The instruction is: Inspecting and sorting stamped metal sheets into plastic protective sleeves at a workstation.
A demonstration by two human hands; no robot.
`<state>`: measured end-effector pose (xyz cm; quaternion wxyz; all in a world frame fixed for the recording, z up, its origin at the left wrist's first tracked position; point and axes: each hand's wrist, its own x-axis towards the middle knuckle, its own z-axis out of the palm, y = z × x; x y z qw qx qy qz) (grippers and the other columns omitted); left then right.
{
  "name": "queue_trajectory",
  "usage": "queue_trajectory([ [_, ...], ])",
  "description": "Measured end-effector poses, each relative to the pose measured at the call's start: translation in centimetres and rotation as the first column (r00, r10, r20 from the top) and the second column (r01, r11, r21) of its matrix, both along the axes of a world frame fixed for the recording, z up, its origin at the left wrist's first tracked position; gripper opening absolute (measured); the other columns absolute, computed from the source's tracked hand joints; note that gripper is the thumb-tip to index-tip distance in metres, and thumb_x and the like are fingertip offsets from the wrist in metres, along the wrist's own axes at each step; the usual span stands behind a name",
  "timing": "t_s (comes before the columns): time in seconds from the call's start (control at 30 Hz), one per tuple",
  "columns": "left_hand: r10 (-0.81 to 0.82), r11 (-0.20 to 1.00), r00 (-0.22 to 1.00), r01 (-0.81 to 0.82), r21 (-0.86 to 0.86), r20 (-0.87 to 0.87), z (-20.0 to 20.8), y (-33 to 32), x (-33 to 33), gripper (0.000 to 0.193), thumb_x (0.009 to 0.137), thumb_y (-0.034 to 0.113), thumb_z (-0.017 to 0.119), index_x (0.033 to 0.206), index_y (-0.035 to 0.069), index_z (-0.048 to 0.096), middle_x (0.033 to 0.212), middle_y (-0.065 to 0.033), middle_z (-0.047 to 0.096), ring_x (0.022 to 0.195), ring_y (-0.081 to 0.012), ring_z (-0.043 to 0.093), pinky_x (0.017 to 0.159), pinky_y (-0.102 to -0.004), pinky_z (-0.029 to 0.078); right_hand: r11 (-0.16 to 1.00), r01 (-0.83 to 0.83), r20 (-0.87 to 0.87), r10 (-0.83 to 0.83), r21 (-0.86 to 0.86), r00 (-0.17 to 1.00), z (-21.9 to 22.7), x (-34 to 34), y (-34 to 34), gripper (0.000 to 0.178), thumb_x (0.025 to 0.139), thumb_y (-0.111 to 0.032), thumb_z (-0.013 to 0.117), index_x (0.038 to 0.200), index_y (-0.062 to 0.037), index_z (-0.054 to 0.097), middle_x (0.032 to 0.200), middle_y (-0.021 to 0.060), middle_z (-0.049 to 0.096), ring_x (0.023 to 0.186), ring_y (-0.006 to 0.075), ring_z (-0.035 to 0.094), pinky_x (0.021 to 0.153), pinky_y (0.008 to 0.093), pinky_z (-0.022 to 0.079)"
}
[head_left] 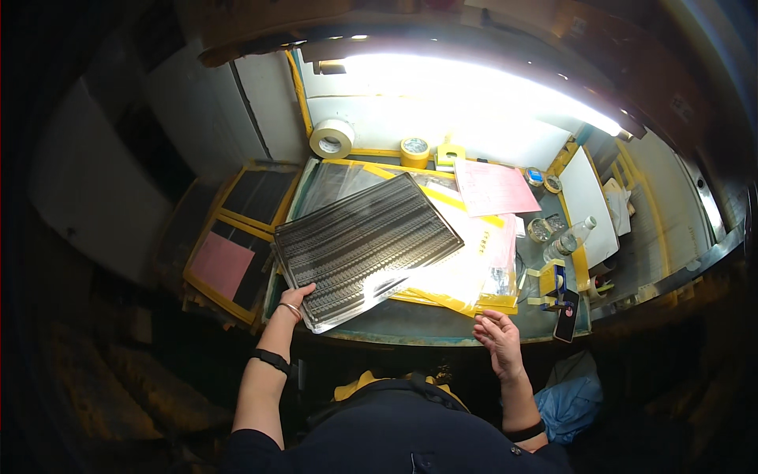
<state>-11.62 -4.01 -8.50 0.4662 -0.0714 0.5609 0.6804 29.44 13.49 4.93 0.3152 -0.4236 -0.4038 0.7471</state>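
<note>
My left hand (298,297) grips the near left corner of a large, glossy dark sheet (367,237) printed with rows of fine pattern, seemingly film. The sheet lies tilted across a pile of papers and clear sheets edged in yellow tape (497,309). At the near right corner of this pile, my right hand (497,336) is raised with thumb and fingers pinched together. A small bit of yellow shows at its fingertips, but I cannot make out what it is. A pink paper (493,188) rests on the far right of the pile.
Tape rolls (332,139) stand along the back under a bright tube light (474,87). At right are a clear bottle (570,239), a blue tape dispenser (552,278) and a phone (566,316) at the table edge. Yellow-framed dark panels (257,194) lean at left.
</note>
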Motion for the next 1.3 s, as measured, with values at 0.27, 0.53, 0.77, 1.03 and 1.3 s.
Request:
queue_trajectory([
  [0.27,0.035,0.997,0.840,0.007,0.074,-0.541,5.1,-0.4,0.6,0.024,0.079,0.005,0.055,0.103,0.003,0.053,0.091,-0.0033,0.057,0.076,-0.0147,0.053,0.069,-0.0299,0.044,0.996,-0.088,0.021,0.088,0.000,0.996,-0.9,-1.0,0.5,0.025,0.081,-0.009,0.055,0.103,-0.0006,0.049,0.091,0.0088,0.058,0.077,0.0119,0.057,0.069,0.0242,0.049],
  [0.53,-0.163,0.940,0.914,0.258,0.223,-0.370,13.6,-6.7,-0.5,0.024,0.082,0.007,0.052,0.104,-0.003,0.051,0.094,-0.0098,0.059,0.083,-0.0197,0.059,0.072,-0.0317,0.050,0.999,0.010,-0.087,-0.014,-0.038,0.996,-1.4,0.3,6.9,0.038,0.083,-0.019,0.054,0.112,0.0009,0.043,0.102,0.0138,0.055,0.089,0.0176,0.056,0.073,0.0237,0.046],
  [0.77,-0.233,0.926,0.874,0.333,0.177,-0.426,15.7,-5.7,3.0,0.020,0.079,0.007,0.057,0.099,0.004,0.058,0.091,-0.0050,0.060,0.081,-0.0137,0.057,0.072,-0.0278,0.047,0.927,-0.374,-0.180,0.361,-0.040,0.915,0.6,-0.8,8.1,0.032,0.081,-0.014,0.056,0.109,-0.0002,0.049,0.097,0.0067,0.059,0.082,0.0133,0.058,0.074,0.0258,0.046],
  [1.03,-0.149,0.900,0.698,0.390,0.197,-0.701,15.8,-2.6,2.1,0.021,0.078,0.001,0.057,0.099,0.003,0.058,0.094,-0.0027,0.060,0.085,-0.0115,0.054,0.077,-0.0273,0.043,0.883,-0.227,-0.071,0.279,0.410,0.958,3.2,-0.6,7.5,0.019,0.077,-0.005,0.061,0.095,-0.0018,0.059,0.089,0.0042,0.061,0.078,0.0114,0.057,0.073,0.0266,0.046],
  [1.3,-0.093,0.925,0.708,0.322,0.202,-0.700,15.9,-2.2,3.4,0.036,0.071,-0.007,0.057,0.105,0.002,0.052,0.100,-0.0040,0.057,0.093,-0.0147,0.052,0.084,-0.0294,0.040,0.898,-0.173,-0.007,0.193,0.405,0.981,2.4,0.0,6.1,0.030,0.071,-0.002,0.066,0.098,-0.0013,0.055,0.091,0.0028,0.059,0.083,0.0110,0.054,0.077,0.0266,0.044],
])
